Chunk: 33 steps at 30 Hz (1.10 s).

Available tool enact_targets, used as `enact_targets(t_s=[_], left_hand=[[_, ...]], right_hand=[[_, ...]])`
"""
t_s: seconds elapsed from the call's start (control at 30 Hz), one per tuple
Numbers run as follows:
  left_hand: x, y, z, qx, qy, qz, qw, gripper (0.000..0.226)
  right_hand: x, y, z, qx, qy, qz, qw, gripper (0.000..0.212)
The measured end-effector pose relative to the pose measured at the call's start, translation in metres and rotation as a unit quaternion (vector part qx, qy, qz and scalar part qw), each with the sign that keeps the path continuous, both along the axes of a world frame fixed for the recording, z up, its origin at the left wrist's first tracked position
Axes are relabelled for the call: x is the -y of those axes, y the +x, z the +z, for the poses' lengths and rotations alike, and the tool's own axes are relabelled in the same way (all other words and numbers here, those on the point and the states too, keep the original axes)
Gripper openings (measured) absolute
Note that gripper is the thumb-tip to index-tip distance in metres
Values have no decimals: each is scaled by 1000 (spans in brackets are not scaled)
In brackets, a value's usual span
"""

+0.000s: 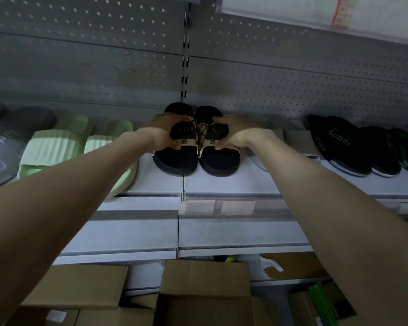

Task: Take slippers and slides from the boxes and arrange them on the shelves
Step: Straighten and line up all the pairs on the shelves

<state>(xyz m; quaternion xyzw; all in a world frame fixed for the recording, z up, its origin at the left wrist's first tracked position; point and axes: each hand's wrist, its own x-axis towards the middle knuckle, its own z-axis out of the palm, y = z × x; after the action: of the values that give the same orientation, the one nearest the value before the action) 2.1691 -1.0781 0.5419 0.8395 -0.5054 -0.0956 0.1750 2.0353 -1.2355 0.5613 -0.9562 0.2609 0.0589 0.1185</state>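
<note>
A pair of black slides with beige straps stands side by side on the white shelf [233, 182], toes toward the pegboard back. My left hand [161, 131] grips the strap of the left slide [177, 158]. My right hand [233, 132] grips the strap of the right slide [219, 161]. A cord ties the two straps together between my hands. Both soles rest on the shelf near its front edge.
Light green slides [57, 147] and grey slides [3, 147] lie on the shelf to the left. Black slippers marked "Super" [339, 147] lie to the right. Open cardboard boxes [205, 290] stand on the floor below the lower shelves [127, 231].
</note>
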Motion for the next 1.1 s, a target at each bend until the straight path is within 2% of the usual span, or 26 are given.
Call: enact_targets(t_s=[0.9,1.1], left_hand=[[5,1,2,-1,8,12,1000,87],[7,2,1,9,3,16,1000,86]], right_hand=[[2,-1,3,13,-4,10,1000,88],[6,0,2,21,29,8,999,90]])
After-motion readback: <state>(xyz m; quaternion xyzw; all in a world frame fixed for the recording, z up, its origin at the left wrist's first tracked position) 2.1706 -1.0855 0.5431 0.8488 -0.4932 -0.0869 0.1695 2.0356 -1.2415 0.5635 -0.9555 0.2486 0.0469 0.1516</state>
